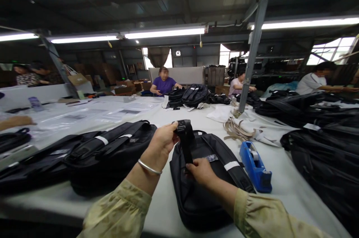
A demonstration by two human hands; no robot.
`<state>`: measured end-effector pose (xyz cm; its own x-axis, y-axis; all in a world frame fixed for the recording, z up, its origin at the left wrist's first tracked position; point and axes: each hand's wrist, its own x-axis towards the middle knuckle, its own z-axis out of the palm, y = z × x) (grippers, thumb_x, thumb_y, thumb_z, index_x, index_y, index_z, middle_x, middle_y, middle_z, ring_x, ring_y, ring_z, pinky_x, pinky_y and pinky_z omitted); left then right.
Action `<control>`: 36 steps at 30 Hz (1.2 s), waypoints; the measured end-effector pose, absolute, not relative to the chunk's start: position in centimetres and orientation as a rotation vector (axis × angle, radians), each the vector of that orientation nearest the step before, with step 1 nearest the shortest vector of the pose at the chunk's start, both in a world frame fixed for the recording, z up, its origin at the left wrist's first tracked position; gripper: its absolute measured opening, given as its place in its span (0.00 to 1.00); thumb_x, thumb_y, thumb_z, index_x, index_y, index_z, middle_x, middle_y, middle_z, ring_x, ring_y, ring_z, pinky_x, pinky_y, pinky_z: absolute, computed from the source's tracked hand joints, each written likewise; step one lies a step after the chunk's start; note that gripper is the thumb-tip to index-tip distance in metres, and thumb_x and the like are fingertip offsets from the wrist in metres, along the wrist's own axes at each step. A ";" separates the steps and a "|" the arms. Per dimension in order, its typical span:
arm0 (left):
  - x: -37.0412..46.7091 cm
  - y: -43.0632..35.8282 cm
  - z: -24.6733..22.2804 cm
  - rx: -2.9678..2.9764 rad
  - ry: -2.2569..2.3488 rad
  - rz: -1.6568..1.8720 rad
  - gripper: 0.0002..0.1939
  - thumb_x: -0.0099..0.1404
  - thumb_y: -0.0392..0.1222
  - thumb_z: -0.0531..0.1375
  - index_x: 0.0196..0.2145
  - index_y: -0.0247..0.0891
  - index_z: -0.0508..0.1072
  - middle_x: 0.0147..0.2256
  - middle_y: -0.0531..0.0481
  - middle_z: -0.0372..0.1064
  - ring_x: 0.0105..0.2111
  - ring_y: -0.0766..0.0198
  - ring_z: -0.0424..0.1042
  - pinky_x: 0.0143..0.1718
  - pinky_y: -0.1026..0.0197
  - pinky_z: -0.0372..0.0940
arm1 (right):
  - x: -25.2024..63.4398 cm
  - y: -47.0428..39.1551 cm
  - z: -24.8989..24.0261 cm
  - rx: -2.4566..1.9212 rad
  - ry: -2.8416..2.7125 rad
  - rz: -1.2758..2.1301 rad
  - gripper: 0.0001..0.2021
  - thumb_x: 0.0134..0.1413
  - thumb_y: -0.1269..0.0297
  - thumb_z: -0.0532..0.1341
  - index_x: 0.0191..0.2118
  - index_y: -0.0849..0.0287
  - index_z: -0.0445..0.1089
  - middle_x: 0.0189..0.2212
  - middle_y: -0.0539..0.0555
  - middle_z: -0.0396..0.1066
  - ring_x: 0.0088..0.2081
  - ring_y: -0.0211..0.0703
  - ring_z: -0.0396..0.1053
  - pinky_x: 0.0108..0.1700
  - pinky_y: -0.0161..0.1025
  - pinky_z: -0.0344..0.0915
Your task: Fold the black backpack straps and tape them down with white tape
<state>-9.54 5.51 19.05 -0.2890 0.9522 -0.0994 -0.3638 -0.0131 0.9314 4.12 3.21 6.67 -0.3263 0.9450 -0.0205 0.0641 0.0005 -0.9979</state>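
Observation:
A black backpack (202, 197) lies in front of me on the white table, its shoulder straps facing up. My left hand (165, 137) is closed on the buckle end of a black strap (185, 144), lifted above the bag. Lower down, my right hand (200, 169) pinches the same strap close to the backpack. A white band (231, 165) is wrapped round the right shoulder strap. A small clear-wrapped piece (212, 158) lies on the back panel.
A blue tape dispenser (256, 167) stands right of the bag. More black backpacks (112, 152) lie at left, with a large pile (328, 155) at right. Tan strips (238, 129) lie behind the dispenser. A metal post (252, 55) rises from the table. Co-workers sit across; another person's hand (18, 121) shows far left.

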 end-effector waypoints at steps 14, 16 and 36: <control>-9.3 3.0 20.2 0.869 1.181 1.451 0.02 0.54 0.28 0.63 0.25 0.28 0.74 0.21 0.48 0.72 0.20 0.66 0.69 0.21 0.66 0.64 | 4.9 1.8 9.2 -1.016 -2.047 0.760 0.21 0.47 0.58 0.66 0.49 0.56 0.73 0.46 0.57 0.71 0.48 0.51 0.68 0.51 0.46 0.64; -9.4 2.9 20.1 0.850 1.192 1.454 0.02 0.54 0.27 0.63 0.25 0.28 0.74 0.21 0.48 0.71 0.19 0.66 0.69 0.20 0.66 0.64 | 4.2 1.7 10.4 -0.906 -1.983 0.872 0.21 0.50 0.58 0.64 0.51 0.56 0.71 0.45 0.55 0.72 0.46 0.47 0.69 0.51 0.44 0.64; -9.1 6.3 21.3 0.635 1.127 1.552 0.07 0.57 0.26 0.55 0.28 0.29 0.72 0.20 0.46 0.71 0.18 0.63 0.70 0.19 0.63 0.67 | 3.5 4.3 9.2 -1.466 -1.957 0.798 0.29 0.47 0.45 0.63 0.50 0.61 0.70 0.35 0.58 0.74 0.38 0.51 0.71 0.38 0.41 0.61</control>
